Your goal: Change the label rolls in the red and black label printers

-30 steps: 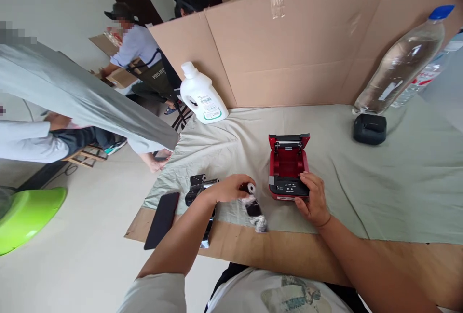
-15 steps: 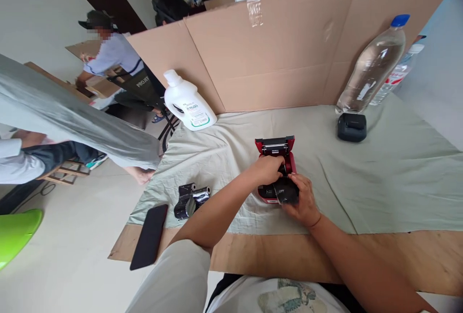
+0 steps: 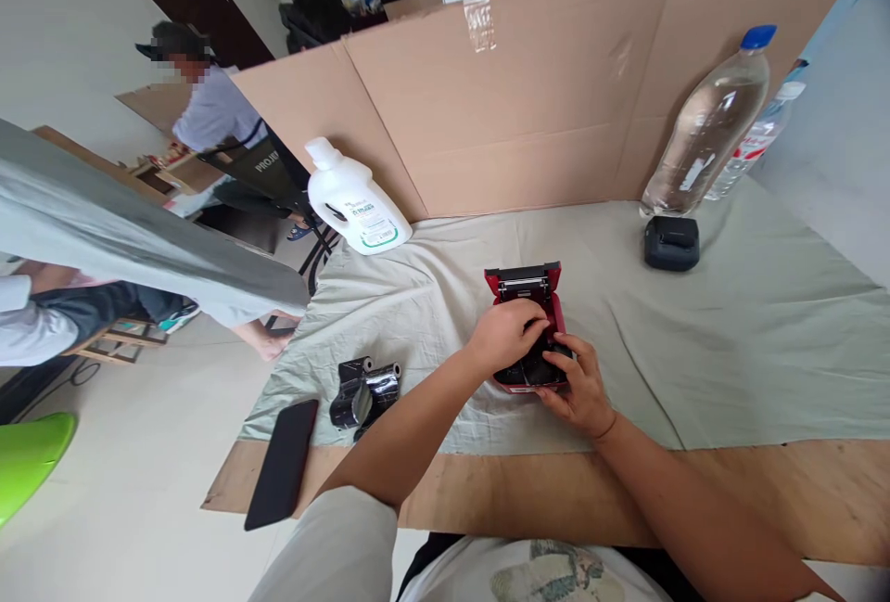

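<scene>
A small red and black printer [image 3: 523, 281] lies in front of me with its lid raised. My left hand [image 3: 513, 333] reaches over its left side, fingers bent together inside the opening; whatever they pinch is hidden. My right hand [image 3: 578, 389] grips the printer's right front corner, thumb at the front edge and fingers bent over the side. Dark, shiny material [image 3: 532, 368] shows in the printer between the hands. Left of my left forearm are several black, glossy rolls [image 3: 365, 390], partly covered by the arm.
A phone-like black slab [image 3: 284, 463] rests at the table's front left. Behind stand a white jug [image 3: 358, 203], a cardboard screen [image 3: 528, 110] and two water bottles, the larger blue-capped [image 3: 716, 129]. A small black device [image 3: 671, 243] sits before them. Other people sit at left.
My right hand's fingers have shifted off the black sheet, which now lies lower inside the printer. My left hand has turned slightly, its fingers still inside the opening. The view has shifted a little.
</scene>
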Demonstrator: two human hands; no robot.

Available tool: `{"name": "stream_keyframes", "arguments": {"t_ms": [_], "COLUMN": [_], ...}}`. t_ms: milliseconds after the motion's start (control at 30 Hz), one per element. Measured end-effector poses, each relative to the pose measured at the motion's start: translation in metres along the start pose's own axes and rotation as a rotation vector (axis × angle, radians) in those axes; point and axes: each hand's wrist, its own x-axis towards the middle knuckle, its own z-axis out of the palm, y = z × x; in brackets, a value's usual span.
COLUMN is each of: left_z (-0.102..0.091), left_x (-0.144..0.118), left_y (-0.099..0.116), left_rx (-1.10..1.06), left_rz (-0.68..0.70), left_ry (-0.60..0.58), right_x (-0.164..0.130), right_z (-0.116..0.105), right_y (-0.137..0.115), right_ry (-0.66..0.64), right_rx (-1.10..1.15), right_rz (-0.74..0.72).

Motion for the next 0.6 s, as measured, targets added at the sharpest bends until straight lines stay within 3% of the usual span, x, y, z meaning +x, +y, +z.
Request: {"name": "stream_keyframes", "arguments": {"t_ms": [100,167,300,467,600], "left_z": [-0.01,-0.014,-0.009,0.011,0.029], "left_x": [-0.01,-0.012,-0.024,-0.063,-0.087], "left_y": [-0.004,-0.011,-0.02,-0.011,-0.007], "left_rx": [-0.05,-0.008,-0.063,-0.185,-0.145], "left_rz": [0.045,0.015,0.017,0.028,0.052], "left_ry": [0.391,0.496,0.395,0.443,0.44], "right_x": [0.002,0.003,0.0,-0.003,0.001], "right_z": [-0.001,-0.001,-0.001,-0.001,-0.001], "right_y": [-0.001,-0.001,0.0,-0.001,-0.001], "right_ry": [0.016,0.027,0.031,0.053,0.041], "right_rx": [0.0,-0.025,-0.105,-0.163,-0.114], "right_rz": [-0.03,-0.045,-0.034,-0.009,0.007]}}
